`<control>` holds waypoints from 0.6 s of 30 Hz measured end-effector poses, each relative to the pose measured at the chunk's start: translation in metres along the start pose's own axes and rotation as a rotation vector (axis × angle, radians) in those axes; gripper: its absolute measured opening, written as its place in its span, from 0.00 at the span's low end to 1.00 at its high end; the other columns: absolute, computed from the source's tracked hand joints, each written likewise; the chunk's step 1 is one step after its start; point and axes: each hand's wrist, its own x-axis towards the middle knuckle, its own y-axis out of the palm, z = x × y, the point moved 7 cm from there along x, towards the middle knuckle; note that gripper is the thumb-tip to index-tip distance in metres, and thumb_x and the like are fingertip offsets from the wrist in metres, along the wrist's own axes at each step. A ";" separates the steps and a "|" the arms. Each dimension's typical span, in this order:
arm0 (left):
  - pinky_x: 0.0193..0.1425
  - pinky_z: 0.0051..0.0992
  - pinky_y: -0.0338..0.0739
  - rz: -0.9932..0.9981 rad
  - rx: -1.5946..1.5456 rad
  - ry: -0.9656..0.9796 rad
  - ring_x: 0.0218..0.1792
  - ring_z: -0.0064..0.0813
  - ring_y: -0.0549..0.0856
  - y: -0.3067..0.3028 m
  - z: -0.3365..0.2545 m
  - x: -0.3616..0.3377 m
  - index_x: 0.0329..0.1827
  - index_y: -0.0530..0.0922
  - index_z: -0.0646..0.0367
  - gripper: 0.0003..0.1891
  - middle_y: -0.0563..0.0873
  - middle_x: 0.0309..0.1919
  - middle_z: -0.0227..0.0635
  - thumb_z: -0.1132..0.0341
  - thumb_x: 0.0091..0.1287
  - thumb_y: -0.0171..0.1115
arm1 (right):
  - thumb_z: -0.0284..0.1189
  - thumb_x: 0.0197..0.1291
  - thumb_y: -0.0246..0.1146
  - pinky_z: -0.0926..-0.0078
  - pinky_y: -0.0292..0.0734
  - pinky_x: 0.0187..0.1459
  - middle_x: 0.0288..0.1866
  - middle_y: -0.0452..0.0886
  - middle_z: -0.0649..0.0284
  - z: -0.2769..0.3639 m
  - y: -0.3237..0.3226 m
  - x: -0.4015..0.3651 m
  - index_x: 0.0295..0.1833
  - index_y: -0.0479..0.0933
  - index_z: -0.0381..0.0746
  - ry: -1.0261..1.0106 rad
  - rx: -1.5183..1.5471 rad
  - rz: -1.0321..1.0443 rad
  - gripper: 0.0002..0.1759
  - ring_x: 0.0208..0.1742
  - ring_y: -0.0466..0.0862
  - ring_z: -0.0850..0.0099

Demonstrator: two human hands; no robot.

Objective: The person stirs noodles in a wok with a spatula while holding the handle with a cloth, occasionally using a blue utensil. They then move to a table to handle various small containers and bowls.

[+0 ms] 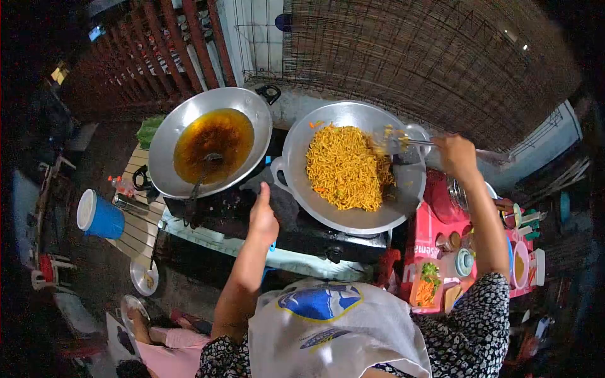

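Note:
A metal wok (pixel 353 217) full of yellow fried noodles (pixel 345 167) sits on a black stove (pixel 252 214). My right hand (pixel 457 156) is shut on the handle of a metal spatula (pixel 394 140), whose blade carries some noodles over the wok's right side. My left hand (pixel 263 217) is closed and rests on the stove top just beside the wok's left handle (pixel 276 171). A second wok (pixel 211 142) on the left holds dark oil with a ladle (pixel 205 170) lying in it.
A pink table (pixel 435 233) to the right carries small bowls, cups and a tray of chopped vegetables (pixel 428 283). A blue bucket (pixel 99 217) stands at the left on the floor. Another person's legs (pixel 164 340) show at bottom left. A woven screen backs the stove.

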 end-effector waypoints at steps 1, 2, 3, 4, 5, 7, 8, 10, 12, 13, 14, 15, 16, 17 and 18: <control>0.64 0.28 0.54 0.002 0.048 0.012 0.60 0.29 0.64 -0.001 0.004 0.007 0.63 0.56 0.62 0.29 0.64 0.60 0.34 0.50 0.66 0.43 | 0.30 0.52 0.52 0.64 0.76 0.32 0.30 0.79 0.56 -0.002 0.002 0.008 0.35 0.78 0.46 -0.026 -0.098 0.079 0.09 0.32 0.80 0.59; 0.64 0.26 0.54 -0.101 0.103 0.023 0.60 0.27 0.62 -0.007 0.007 0.012 0.63 0.56 0.63 0.30 0.63 0.60 0.34 0.50 0.65 0.45 | 0.31 0.52 0.52 0.65 0.76 0.32 0.30 0.80 0.58 -0.004 0.005 0.017 0.35 0.79 0.49 -0.052 -0.196 0.156 0.10 0.34 0.81 0.61; 0.67 0.35 0.46 0.027 0.051 0.090 0.64 0.32 0.56 -0.013 0.018 0.028 0.65 0.52 0.61 0.34 0.58 0.63 0.38 0.49 0.62 0.50 | 0.31 0.52 0.52 0.65 0.76 0.32 0.30 0.80 0.58 -0.005 0.011 0.028 0.35 0.79 0.49 -0.054 -0.200 0.154 0.10 0.34 0.81 0.61; 0.66 0.33 0.48 -0.009 0.083 0.066 0.63 0.32 0.58 -0.011 0.017 0.025 0.64 0.53 0.62 0.33 0.59 0.63 0.38 0.50 0.63 0.50 | 0.32 0.51 0.53 0.65 0.76 0.32 0.30 0.80 0.59 -0.008 0.030 0.038 0.34 0.79 0.50 -0.017 -0.212 0.217 0.09 0.33 0.81 0.61; 0.66 0.32 0.50 -0.045 0.115 0.043 0.63 0.32 0.59 -0.006 0.015 0.020 0.64 0.53 0.62 0.33 0.60 0.62 0.38 0.51 0.63 0.50 | 0.33 0.51 0.54 0.65 0.75 0.31 0.29 0.80 0.60 -0.010 0.049 0.044 0.34 0.79 0.51 0.021 -0.225 0.279 0.09 0.32 0.80 0.62; 0.64 0.32 0.53 -0.115 0.152 0.043 0.61 0.31 0.62 -0.001 0.012 0.017 0.62 0.56 0.63 0.30 0.62 0.60 0.38 0.52 0.63 0.50 | 0.36 0.47 0.59 0.64 0.75 0.31 0.30 0.80 0.63 0.013 0.088 0.052 0.34 0.79 0.50 -0.063 -0.098 0.135 0.08 0.32 0.80 0.63; 0.63 0.32 0.55 -0.184 0.191 0.042 0.59 0.30 0.64 -0.003 0.012 0.016 0.60 0.58 0.64 0.28 0.64 0.59 0.38 0.53 0.64 0.50 | 0.40 0.48 0.60 0.67 0.74 0.33 0.31 0.81 0.63 0.022 0.118 0.053 0.34 0.79 0.48 -0.141 0.248 0.138 0.10 0.32 0.80 0.63; 0.61 0.29 0.57 -0.147 0.157 0.083 0.57 0.29 0.65 -0.002 0.013 0.023 0.60 0.59 0.64 0.26 0.66 0.57 0.38 0.55 0.65 0.49 | 0.41 0.49 0.60 0.69 0.73 0.34 0.31 0.81 0.62 0.054 0.134 0.045 0.35 0.79 0.47 -0.019 0.494 0.257 0.12 0.31 0.80 0.63; 0.59 0.27 0.59 -0.109 0.119 0.127 0.55 0.29 0.67 -0.005 0.015 0.034 0.60 0.59 0.63 0.24 0.68 0.55 0.37 0.57 0.66 0.48 | 0.41 0.49 0.60 0.70 0.73 0.34 0.31 0.81 0.62 0.057 0.124 0.039 0.36 0.79 0.47 0.019 0.475 0.254 0.12 0.31 0.80 0.63; 0.58 0.27 0.60 -0.089 0.115 0.165 0.54 0.28 0.68 -0.007 0.016 0.039 0.59 0.60 0.63 0.24 0.69 0.55 0.36 0.58 0.66 0.48 | 0.42 0.50 0.60 0.70 0.73 0.34 0.30 0.81 0.61 0.055 0.114 0.035 0.37 0.79 0.47 0.059 0.457 0.254 0.13 0.31 0.80 0.64; 0.57 0.26 0.61 -0.067 0.112 0.200 0.53 0.27 0.69 -0.008 0.017 0.044 0.59 0.60 0.63 0.23 0.70 0.54 0.36 0.58 0.66 0.49 | 0.41 0.49 0.61 0.70 0.73 0.34 0.30 0.81 0.61 0.051 0.100 0.032 0.37 0.80 0.48 0.050 0.484 0.245 0.12 0.31 0.80 0.64; 0.57 0.26 0.61 -0.064 0.108 0.194 0.53 0.27 0.69 -0.004 0.014 0.042 0.59 0.60 0.63 0.23 0.70 0.54 0.36 0.58 0.66 0.49 | 0.41 0.49 0.61 0.70 0.73 0.34 0.30 0.81 0.61 0.045 0.085 0.029 0.37 0.80 0.48 0.054 0.478 0.249 0.12 0.31 0.80 0.64; 0.57 0.26 0.61 -0.076 0.125 0.168 0.53 0.26 0.69 0.000 0.010 0.037 0.59 0.61 0.62 0.22 0.70 0.54 0.35 0.59 0.66 0.48 | 0.43 0.49 0.60 0.68 0.74 0.32 0.29 0.80 0.61 0.039 0.066 0.026 0.36 0.80 0.49 0.037 0.392 0.186 0.13 0.30 0.80 0.62; 0.57 0.25 0.62 -0.089 0.144 0.141 0.52 0.26 0.69 0.001 0.009 0.034 0.58 0.61 0.62 0.22 0.71 0.54 0.35 0.60 0.66 0.48 | 0.46 0.49 0.59 0.66 0.75 0.31 0.29 0.80 0.60 0.036 0.049 0.023 0.34 0.80 0.50 0.019 0.308 0.125 0.14 0.29 0.80 0.60; 0.57 0.25 0.62 -0.088 0.141 0.133 0.52 0.26 0.69 0.001 0.011 0.036 0.58 0.61 0.62 0.22 0.71 0.54 0.35 0.60 0.66 0.48 | 0.46 0.49 0.59 0.66 0.75 0.31 0.29 0.80 0.60 0.035 0.036 0.019 0.34 0.80 0.50 0.020 0.302 0.131 0.14 0.29 0.80 0.60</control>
